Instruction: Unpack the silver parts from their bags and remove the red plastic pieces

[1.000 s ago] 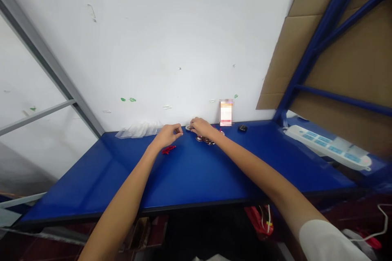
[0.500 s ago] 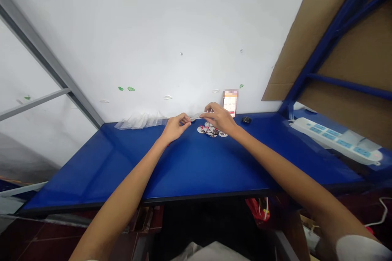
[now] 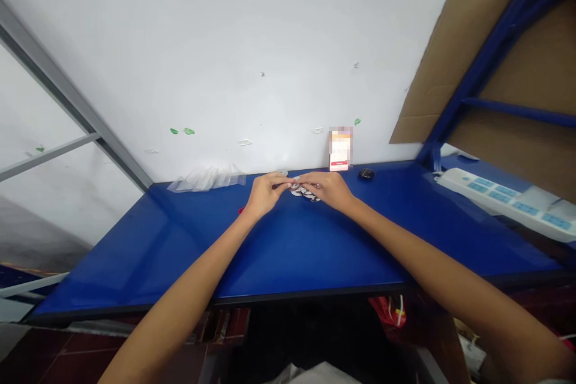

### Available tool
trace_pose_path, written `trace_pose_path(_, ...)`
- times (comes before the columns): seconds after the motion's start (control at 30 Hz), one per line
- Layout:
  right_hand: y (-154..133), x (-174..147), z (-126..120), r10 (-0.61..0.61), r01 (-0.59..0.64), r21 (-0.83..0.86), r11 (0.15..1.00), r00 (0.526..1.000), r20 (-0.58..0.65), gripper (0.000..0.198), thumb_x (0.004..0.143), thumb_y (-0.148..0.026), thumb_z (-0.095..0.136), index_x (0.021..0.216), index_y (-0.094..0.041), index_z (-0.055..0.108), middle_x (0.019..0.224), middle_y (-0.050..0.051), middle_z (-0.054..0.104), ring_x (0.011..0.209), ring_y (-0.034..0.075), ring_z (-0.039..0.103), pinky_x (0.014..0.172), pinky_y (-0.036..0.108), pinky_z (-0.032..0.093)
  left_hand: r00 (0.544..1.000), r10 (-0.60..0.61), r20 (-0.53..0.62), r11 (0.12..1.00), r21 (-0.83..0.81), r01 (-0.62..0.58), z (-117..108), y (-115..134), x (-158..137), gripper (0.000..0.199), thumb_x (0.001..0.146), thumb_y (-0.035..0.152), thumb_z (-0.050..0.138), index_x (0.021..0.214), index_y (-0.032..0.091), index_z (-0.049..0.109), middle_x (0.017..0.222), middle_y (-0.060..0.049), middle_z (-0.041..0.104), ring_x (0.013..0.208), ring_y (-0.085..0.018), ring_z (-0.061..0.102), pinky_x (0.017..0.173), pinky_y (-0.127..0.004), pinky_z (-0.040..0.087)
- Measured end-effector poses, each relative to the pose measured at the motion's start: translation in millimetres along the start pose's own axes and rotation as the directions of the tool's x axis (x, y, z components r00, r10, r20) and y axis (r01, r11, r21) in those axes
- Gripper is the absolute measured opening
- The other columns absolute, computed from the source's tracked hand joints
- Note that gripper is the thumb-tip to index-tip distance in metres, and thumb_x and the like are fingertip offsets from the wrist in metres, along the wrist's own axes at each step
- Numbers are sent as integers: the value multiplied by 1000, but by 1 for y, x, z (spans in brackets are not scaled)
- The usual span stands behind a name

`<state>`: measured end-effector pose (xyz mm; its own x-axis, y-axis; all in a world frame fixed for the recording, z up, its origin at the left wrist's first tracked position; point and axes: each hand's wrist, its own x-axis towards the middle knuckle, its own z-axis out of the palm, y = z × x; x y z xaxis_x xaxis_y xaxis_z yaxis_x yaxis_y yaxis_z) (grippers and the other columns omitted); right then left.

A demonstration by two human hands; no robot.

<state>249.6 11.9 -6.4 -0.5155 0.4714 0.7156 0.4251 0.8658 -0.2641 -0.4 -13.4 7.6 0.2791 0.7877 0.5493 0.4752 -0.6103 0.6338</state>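
Note:
My left hand is closed in a pinch on a small round disc, which shows just under the fingertips. My right hand meets it from the other side, thumb and finger pressed together; what they grip is too small and hidden to make out. Right below the fingers lies a pile of round white and silvery discs, partly covered by my right hand. Another pale disc lies behind my left hand. A small red thing shows beside my left wrist.
The blue table meets a white wall. Clear plastic bags lie at the back left. A lit phone leans on the wall, with a small black object to its right. A white power strip is at far right.
My right hand has come down and left from above the discs, and my left hand has shifted right, so their fingertips now meet. The view has tilted slightly.

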Motion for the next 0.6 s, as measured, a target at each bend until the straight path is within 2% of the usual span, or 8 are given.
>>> trace_pose_path(0.13, -3, -1, 6, 91, -89, 84, 992, 996, -17, 22, 105, -28, 69, 121, -33, 83, 113, -2, 85, 92, 21, 83, 84, 30, 64, 993, -119, -14, 986, -115, 117, 5, -2, -2, 16, 91, 33, 81, 102, 24, 88, 98, -6, 84, 87, -24, 78, 83, -35, 59)
trace_pose_path(0.23, -8, 0, 6, 140, -137, 186, 973, 990, -4, 22, 104, -29, 69, 122, -32, 82, 112, -2, 85, 93, 22, 83, 87, 31, 66, 980, -197, 6, 963, -184, 194, 6, -1, -3, 20, 88, 35, 84, 101, 21, 88, 88, -6, 84, 77, -23, 77, 76, -34, 60)
trace_pose_path(0.47, -17, 4, 8, 223, -209, 377, 902, 975, 7, 22, 102, -33, 69, 119, -28, 82, 112, 2, 84, 98, 24, 84, 91, 35, 69, 999, -38, 1, 999, -32, 38, 1, 14, -3, 16, 94, 35, 77, 97, 24, 88, 96, -5, 84, 84, -23, 78, 82, -33, 59)
trace_pose_path(0.6, -13, 5, 8, 233, -217, 380, 899, 972, 5, 20, 101, -33, 71, 117, -27, 82, 113, 3, 84, 100, 25, 83, 94, 37, 69, 996, -85, 33, 990, -106, 88, 2, 12, -3, 23, 97, 40, 73, 102, 22, 88, 99, -6, 83, 76, -21, 77, 77, -32, 61)
